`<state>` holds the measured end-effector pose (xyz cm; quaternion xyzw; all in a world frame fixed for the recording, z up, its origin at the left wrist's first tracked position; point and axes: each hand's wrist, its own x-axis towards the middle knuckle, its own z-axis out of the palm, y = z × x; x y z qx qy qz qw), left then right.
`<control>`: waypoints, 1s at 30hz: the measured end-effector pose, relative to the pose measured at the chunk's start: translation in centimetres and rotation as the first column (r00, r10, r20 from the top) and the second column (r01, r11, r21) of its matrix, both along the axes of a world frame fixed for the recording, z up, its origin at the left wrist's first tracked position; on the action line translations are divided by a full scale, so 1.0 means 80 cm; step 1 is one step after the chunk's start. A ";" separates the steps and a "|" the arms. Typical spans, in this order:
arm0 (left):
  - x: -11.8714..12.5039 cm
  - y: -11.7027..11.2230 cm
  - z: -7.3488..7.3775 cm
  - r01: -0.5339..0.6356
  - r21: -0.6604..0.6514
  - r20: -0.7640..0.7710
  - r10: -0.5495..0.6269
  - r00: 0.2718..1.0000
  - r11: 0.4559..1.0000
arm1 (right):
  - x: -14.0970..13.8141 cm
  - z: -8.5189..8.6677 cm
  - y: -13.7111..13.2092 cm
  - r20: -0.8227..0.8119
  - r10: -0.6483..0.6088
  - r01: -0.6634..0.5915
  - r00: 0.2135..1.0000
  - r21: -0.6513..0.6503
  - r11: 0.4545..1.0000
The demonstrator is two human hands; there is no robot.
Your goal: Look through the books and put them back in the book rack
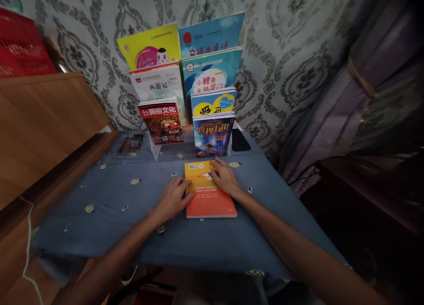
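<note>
An orange book (208, 197) lies flat, back cover up, on the blue tablecloth (109, 216). My left hand (172, 198) rests at the book's left edge, fingers loosely curled against it with the thumb on the cover. My right hand (223, 175) lies flat on the book's top right corner, fingers stretched out. Just behind the book stands a clear tiered rack (172, 151) holding several upright books, the nearest being a dark blue one (212, 135) and a red one (162, 122).
A black phone (240, 140) lies right of the rack. A wooden cabinet (39, 124) flanks the table's left side, with a red box (23, 44) on top. Patterned wallpaper is behind; a purple curtain (364, 88) hangs at right. A white cord (28, 247) dangles at left.
</note>
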<state>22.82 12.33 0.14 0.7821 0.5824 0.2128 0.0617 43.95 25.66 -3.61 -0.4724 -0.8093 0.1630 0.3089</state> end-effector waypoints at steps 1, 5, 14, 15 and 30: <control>0.001 0.013 0.000 -0.009 -0.006 0.017 0.009 1.000 1.000 | 0.000 0.001 -0.002 0.011 -0.001 0.001 1.000 0.000 1.000; -0.009 0.052 -0.013 -0.042 -0.003 0.119 0.042 0.992 0.999 | -0.002 0.002 -0.007 0.047 -0.013 0.014 0.999 -0.002 1.000; -0.120 0.030 -0.035 -0.250 0.059 0.101 0.243 0.965 0.966 | -0.002 0.005 -0.008 0.060 -0.009 0.011 0.998 -0.028 1.000; -0.130 0.027 -0.033 -0.272 0.073 0.090 0.265 0.960 0.959 | -0.003 0.005 -0.008 0.060 -0.012 0.014 0.998 -0.033 0.999; -0.006 0.094 -0.017 0.052 0.087 -0.035 -0.049 0.998 0.995 | -0.023 0.023 -0.036 0.174 -0.022 0.011 0.984 0.066 0.998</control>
